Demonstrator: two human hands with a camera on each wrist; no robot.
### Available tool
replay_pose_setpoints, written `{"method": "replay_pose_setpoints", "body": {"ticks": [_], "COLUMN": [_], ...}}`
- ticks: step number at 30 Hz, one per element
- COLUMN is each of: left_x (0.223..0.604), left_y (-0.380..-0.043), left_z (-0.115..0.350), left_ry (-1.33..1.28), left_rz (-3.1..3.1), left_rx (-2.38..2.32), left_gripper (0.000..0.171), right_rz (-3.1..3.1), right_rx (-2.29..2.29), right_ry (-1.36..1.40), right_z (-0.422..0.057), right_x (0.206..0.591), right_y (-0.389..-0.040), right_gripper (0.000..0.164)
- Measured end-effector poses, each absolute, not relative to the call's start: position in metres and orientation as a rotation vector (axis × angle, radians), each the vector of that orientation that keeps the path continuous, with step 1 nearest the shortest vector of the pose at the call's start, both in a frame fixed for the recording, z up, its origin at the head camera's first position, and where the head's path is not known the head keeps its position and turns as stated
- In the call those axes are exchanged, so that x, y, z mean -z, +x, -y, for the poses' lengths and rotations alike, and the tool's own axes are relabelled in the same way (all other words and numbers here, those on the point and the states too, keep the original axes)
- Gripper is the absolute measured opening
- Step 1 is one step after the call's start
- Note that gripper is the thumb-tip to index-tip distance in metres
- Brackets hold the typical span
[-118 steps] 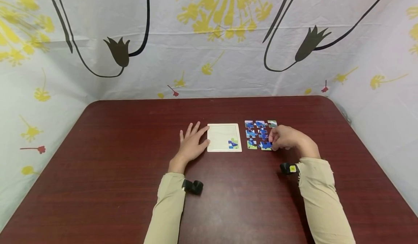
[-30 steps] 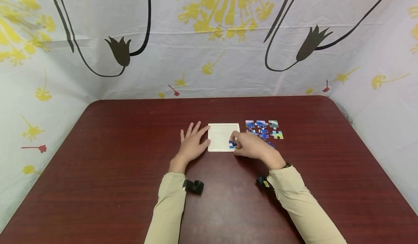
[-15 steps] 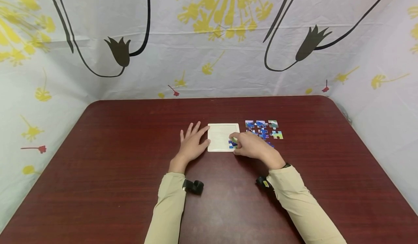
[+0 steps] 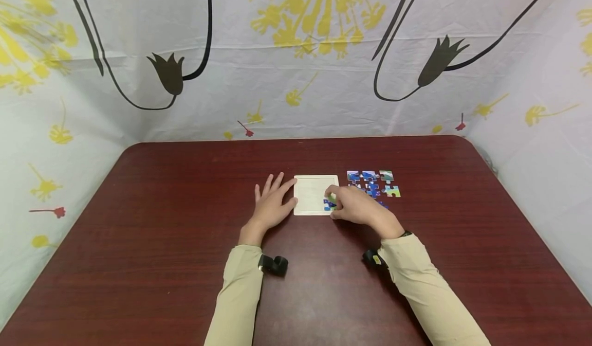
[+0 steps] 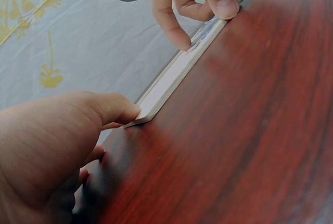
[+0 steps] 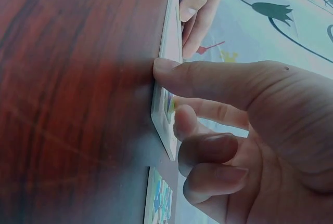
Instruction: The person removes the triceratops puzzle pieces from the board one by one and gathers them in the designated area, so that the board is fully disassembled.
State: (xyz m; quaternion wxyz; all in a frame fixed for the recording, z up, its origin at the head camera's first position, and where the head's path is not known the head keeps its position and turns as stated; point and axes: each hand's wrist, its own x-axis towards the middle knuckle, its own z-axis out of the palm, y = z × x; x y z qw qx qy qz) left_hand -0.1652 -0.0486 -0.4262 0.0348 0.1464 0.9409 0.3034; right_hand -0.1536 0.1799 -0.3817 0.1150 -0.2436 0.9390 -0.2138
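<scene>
My left hand [image 4: 270,207] lies with fingers spread on the table, its thumb and index finger touching the left edge of a square wooden puzzle frame [image 4: 308,177]. In the left wrist view, the thumb [image 5: 122,108] rests at the frame's corner. My right hand [image 4: 358,207] is bent over the frame's lower right corner. Its thumb [image 6: 203,78] is against the near edge, and the curled index fingertip is on blue-and-green jigsaw pieces [image 4: 328,205] inside. The other fingers are curled in. The hand hides part of these pieces.
Several loose jigsaw pieces [image 4: 369,176] lie right of the frame in rough rows, some hidden behind the right hand. They rest on a dark red-brown wooden table [image 4: 185,263]. A white patterned cloth [image 4: 259,68] hangs behind it.
From 3.9 seconds ago, my right hand has moved left from the loose pieces to the frame's lower right corner. Over the last second it has barely shifted. The left hand has stayed put.
</scene>
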Motion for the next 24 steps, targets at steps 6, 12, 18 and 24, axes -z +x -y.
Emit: {"method": "replay_pose_setpoints", "body": {"ticks": [6,12,18,24], "left_x": [0.4257,0.4267,0.4278,0.4285], "left_y": [-0.1643,-0.1647,-0.1655,-0.1659], "left_z": [0.0496,0.0496,0.0494,0.049], "left_ry": [0.444,0.448,0.45,0.444], "left_rz": [-2.884,-2.888,-2.889,-2.892], "left_rx": [-0.944,-0.938,-0.931,-0.929], "left_gripper": [0.051,0.051,0.051,0.051], "right_rz": [-2.791,-2.81,-2.822,-2.84], "right_rx": [0.646,0.642,0.623,0.624], "right_ry": [-0.641,-0.639,-0.686,-0.722], "right_z": [-0.1781,-0.177,-0.1781,-0.1793], "right_x": [0.3825,0.3824,0.3802,0.3805], "right_y": [-0.1526,-0.1533,-0.1539,-0.1547], "right_gripper": [0.04,0.041,0.041,0.039]}}
